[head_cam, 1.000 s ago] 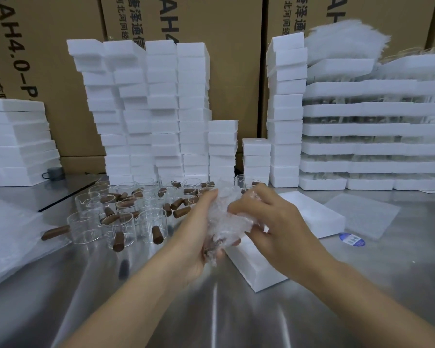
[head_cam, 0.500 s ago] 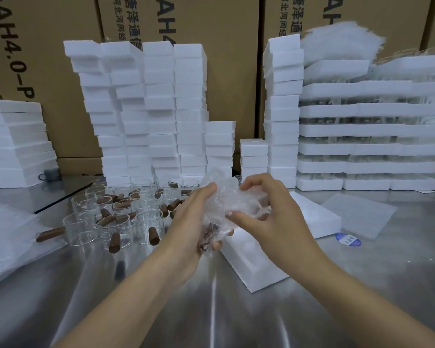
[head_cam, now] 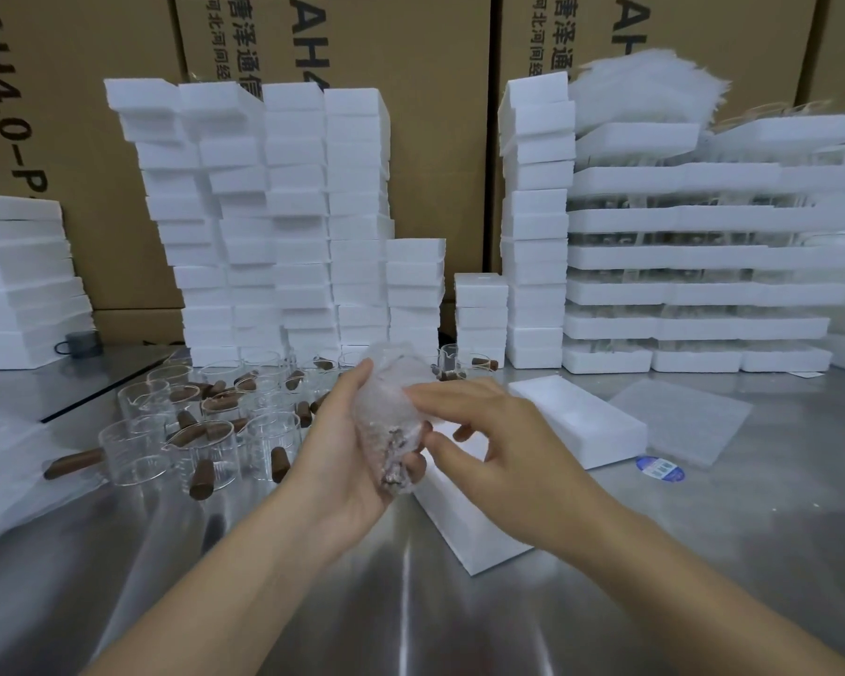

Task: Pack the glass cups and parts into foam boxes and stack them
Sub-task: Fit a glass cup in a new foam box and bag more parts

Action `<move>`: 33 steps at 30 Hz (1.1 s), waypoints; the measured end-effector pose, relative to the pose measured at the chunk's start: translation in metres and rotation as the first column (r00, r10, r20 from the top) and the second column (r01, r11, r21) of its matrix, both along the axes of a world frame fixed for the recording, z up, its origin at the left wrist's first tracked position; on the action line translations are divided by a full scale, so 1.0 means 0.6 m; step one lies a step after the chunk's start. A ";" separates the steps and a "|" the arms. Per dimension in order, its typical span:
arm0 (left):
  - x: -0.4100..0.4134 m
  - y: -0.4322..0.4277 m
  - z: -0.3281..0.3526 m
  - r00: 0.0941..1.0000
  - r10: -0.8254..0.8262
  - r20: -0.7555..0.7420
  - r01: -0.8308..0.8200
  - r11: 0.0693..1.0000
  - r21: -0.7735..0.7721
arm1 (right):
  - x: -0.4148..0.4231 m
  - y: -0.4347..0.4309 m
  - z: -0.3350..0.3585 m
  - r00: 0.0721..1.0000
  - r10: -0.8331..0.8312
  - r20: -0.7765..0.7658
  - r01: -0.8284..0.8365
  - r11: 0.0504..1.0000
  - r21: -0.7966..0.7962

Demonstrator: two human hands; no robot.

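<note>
My left hand grips a bundle wrapped in clear bubble wrap, with a dark brown part showing at its lower end. My right hand presses fingers on the wrap's right side, its thumb at the lower edge. Just behind and under the hands lie two white foam boxes: one nearer me and one farther right. Several glass cups with brown wooden handles stand grouped to the left on the steel table.
Tall stacks of white foam boxes line the back before cardboard cartons. Layered foam trays rise at the right. A thin foam sheet and a blue sticker lie right. Bubble wrap sheets lie at the left edge.
The wrap has been pulled tighter round the bundle. My right hand moved from the top of the wrap down onto its right side; the left hand keeps holding it.
</note>
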State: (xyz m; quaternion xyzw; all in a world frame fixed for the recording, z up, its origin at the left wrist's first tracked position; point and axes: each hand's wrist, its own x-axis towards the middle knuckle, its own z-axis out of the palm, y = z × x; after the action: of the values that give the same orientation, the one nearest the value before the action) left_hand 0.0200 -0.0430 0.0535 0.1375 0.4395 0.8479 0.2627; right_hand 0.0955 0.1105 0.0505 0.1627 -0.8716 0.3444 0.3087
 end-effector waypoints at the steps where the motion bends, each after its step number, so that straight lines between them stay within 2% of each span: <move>1: -0.003 -0.002 0.001 0.999 -0.036 0.038 0.034 0.999 0.033 | 0.000 0.005 0.003 1.000 0.014 0.000 -0.014 0.999 -0.039; 5: -0.006 -0.010 0.007 0.992 -0.116 0.056 0.114 0.993 0.039 | 0.002 0.013 0.013 0.996 0.086 0.022 -0.083 0.990 -0.116; 8: -0.006 -0.018 0.012 0.989 -0.144 0.026 0.145 0.989 -0.040 | -0.001 0.016 0.013 0.988 0.148 0.033 -0.139 0.972 -0.190; 10: -0.006 -0.021 0.012 0.989 -0.150 -0.012 0.148 0.982 -0.119 | -0.006 0.023 0.011 0.991 0.131 0.020 -0.125 0.974 -0.189; 14: 0.005 -0.017 0.006 0.980 -0.191 -0.057 0.174 0.960 -0.220 | -0.011 0.029 -0.001 0.997 0.011 -0.082 -0.013 1.000 -0.021; 17: 0.011 -0.011 0.003 0.986 -0.157 -0.064 0.134 0.953 -0.272 | -0.010 0.026 -0.007 0.990 -0.056 -0.132 0.071 0.991 0.113; 21: 0.004 -0.009 0.002 0.997 -0.027 -0.069 0.010 0.973 -0.230 | 0.000 0.021 -0.005 0.973 -0.104 -0.205 0.124 0.988 0.088; 23: 0.001 -0.011 0.003 0.997 -0.029 -0.068 0.015 0.979 -0.204 | 0.004 0.014 -0.007 0.987 -0.083 -0.135 0.099 0.988 0.116; 26: 0.001 -0.011 0.002 0.993 -0.084 -0.077 0.066 0.975 -0.214 | 0.004 0.011 -0.012 0.997 -0.064 0.042 0.052 0.969 0.241; 30: -0.004 -0.008 -0.002 0.997 -0.077 -0.004 0.076 0.990 -0.115 | 0.003 0.020 -0.004 0.993 -0.057 -0.101 0.076 0.978 0.192; 33: -0.006 -0.014 0.000 0.988 -0.148 0.031 0.150 0.985 -0.082 | -0.001 0.018 -0.004 0.986 -0.053 -0.158 0.077 0.986 0.148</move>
State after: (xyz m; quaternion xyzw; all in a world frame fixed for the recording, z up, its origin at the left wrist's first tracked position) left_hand 0.0162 -0.0511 0.0533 0.1484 0.4600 0.8082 0.3364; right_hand 0.0948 0.1214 0.0479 0.1835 -0.8741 0.2524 0.3723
